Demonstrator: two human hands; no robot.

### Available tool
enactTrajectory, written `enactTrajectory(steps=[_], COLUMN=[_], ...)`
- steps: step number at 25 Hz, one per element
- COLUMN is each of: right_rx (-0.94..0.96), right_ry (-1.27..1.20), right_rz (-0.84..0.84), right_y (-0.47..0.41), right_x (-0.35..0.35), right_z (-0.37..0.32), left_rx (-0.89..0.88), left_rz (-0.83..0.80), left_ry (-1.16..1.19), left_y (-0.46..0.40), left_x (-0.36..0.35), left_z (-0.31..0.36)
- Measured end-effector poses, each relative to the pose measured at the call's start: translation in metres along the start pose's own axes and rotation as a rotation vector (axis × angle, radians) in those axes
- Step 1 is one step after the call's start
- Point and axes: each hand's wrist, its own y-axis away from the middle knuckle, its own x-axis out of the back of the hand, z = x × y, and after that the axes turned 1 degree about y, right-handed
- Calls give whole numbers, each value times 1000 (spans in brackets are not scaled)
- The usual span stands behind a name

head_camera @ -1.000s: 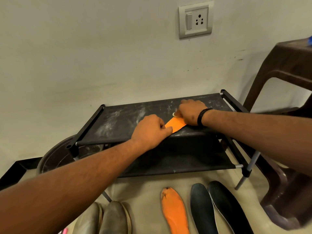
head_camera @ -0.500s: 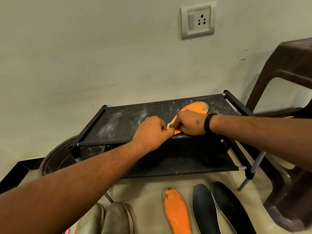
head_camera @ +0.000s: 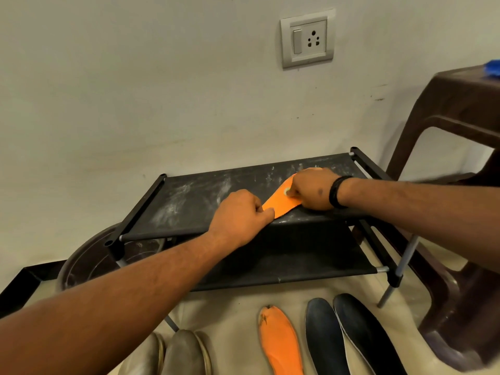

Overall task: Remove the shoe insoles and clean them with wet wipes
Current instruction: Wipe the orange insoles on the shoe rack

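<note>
Orange foam insole [head_camera: 281, 203] lies flat on the dusty top tier of the black fabric shoe rack [head_camera: 189, 201], angled from the front edge toward the back right. Head view: the left hand [head_camera: 239, 215] is curled over the near end of this insole, its fingers pinning that end against the front edge of the rack. The right hand [head_camera: 311, 192], wearing a black wristband [head_camera: 336, 192], is clenched over the far half of the insole; a small pale wad [head_camera: 286, 191], apparently a wet wipe, shows under its fingertips, pressed onto the orange surface. The far tip of the insole is mostly hidden beneath this hand. On the beige floor [head_camera: 235, 309] in front of the rack lie a second orange insole [head_camera: 280, 342] with a frayed toe and, just to its right, two dark navy insoles [head_camera: 341, 336] side by side, their edges overlapping. At the bottom edge, left of the floor insoles, stands a pair of grey-brown shoes [head_camera: 176, 353], touching each other. A dark round basin [head_camera: 89, 261] sits behind the left post of the rack. A brown plastic stool [head_camera: 460, 131] stands to the right, with a blue object [head_camera: 492, 67] at its top edge, too cropped to identify. A grey switch-and-socket plate [head_camera: 307, 39] is mounted on the wall above the rack.
</note>
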Motion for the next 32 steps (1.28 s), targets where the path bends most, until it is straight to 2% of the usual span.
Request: enactTrajectory(steps=[2,3,6,7,10,14,15,18,20,23,26,28,29,32], right_rx=[140,134,-56,-43,140,-64,-58,109,148,84,-23,-98,-119,-152], right_ry=[-90,-109,87,107,2,7,-9,-182,-342,-450,-661,-811,-780,-404], right_rz=[-73,-73,31,29,-35,23,10,-15,13,150,210,187,165,177], right_y=[8,9,5,4,9,4,3,6,8,2,-5,-8,-9,-13], right_x=[-5,-4,8,6,-6,5,5,2,6,17,15,9,6,1], right_z=[-14,-11,12,12,-11,14,14,-13,-21,-6,11,17,19,22], left_rx=[4,4,-8,-8,1,-10,-12,-12,-38,-61,-32,-35,-34,-24], left_rz=[-1,-6,-15,-20,-31,-51,-56,-57,-70,-105,-201,-246,-249,-232], left_ry=[-2,-3,10,9,0,0,-2,0,-70,-218,-189,-139,-117,-83], left_y=[0,-1,-2,-2,-1,-2,-2,-4,-5,-6,-8,-11,-12,-12], left_x=[1,1,0,0,3,5,5,7,10,17,25,28,29,24], left_z=[-1,-3,-3,-2,-2,-1,-1,-2,0,4,3,3,3,3])
